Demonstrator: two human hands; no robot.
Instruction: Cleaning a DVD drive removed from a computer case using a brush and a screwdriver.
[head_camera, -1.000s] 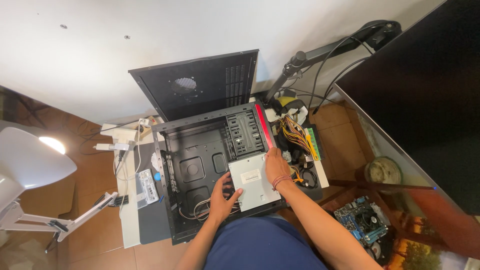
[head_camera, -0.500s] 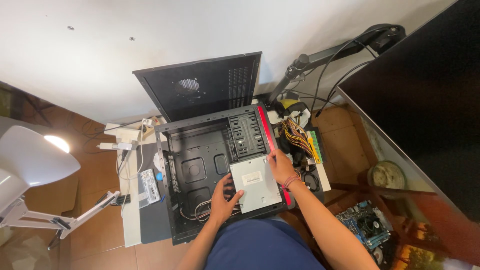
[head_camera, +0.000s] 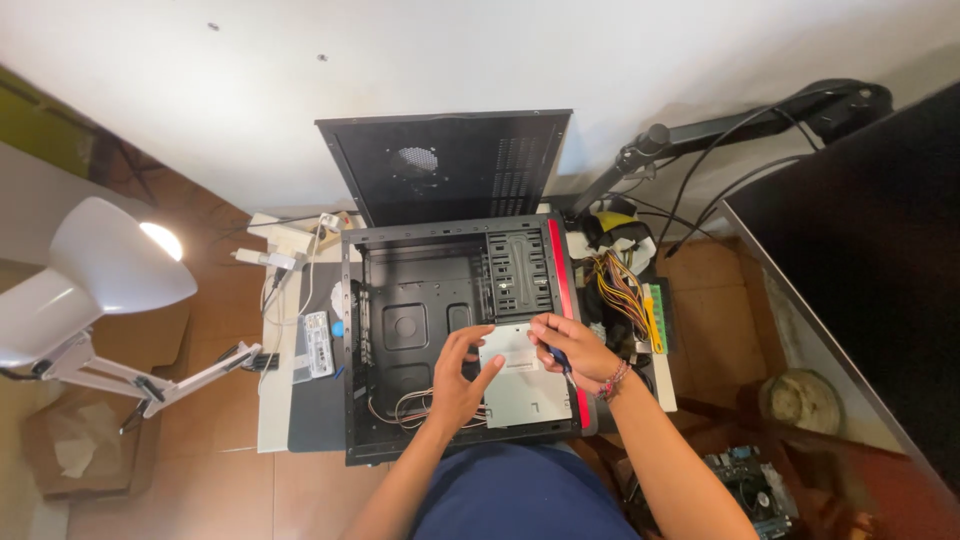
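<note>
At centre frame, an open black computer case (head_camera: 420, 330) lies flat, its detached side panel (head_camera: 450, 165) propped against the wall above. Lower right inside the case sits a grey metal drive (head_camera: 525, 385). Left hand (head_camera: 455, 385) rests on the drive's left edge, fingers spread and loosely curled. Right hand (head_camera: 570, 348) sits at the drive's upper right corner, fingers closed around a small dark-handled tool (head_camera: 560, 360). White desk lamp (head_camera: 95, 275), lit, occupies the left of frame.
</note>
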